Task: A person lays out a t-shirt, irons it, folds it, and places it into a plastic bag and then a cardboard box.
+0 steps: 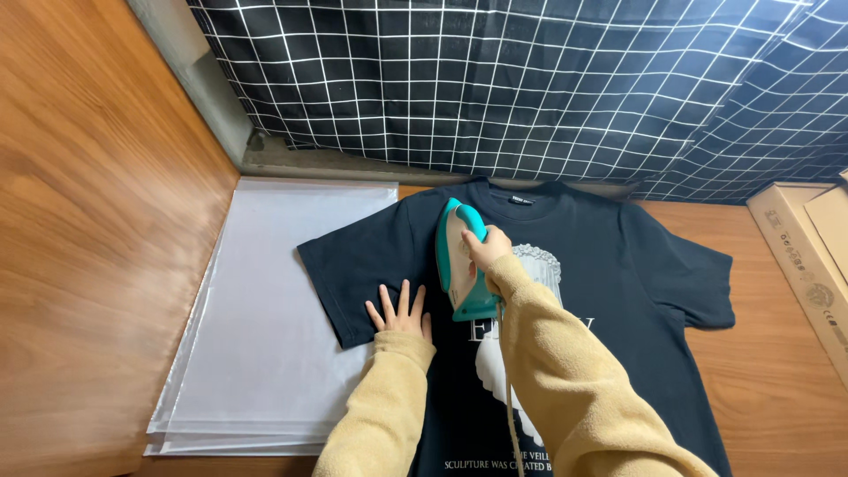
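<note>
Ironing a black T-shirt (609,265) laid flat, front up, on a wooden floor (768,380).

Teal and white iron (459,261) sits on the shirt's upper chest, just below the collar, nose pointing toward the neckline; its cord (509,397) runs back down along the right sleeve. Right hand (488,249) is clenched around the iron's handle. Left hand (399,314) lies flat and released, fingers spread, pressing the shirt near its short sleeve, just beside the iron. Both arms in tan fleece sleeves. White printed graphic shows partly under the right arm. Stack of clear plastic sheets (265,336) lies under the shirt's sleeve edge. Black-and-white grid cloth (530,79) hangs behind; cardboard box (808,265) at far right, apart from shirt.
</note>
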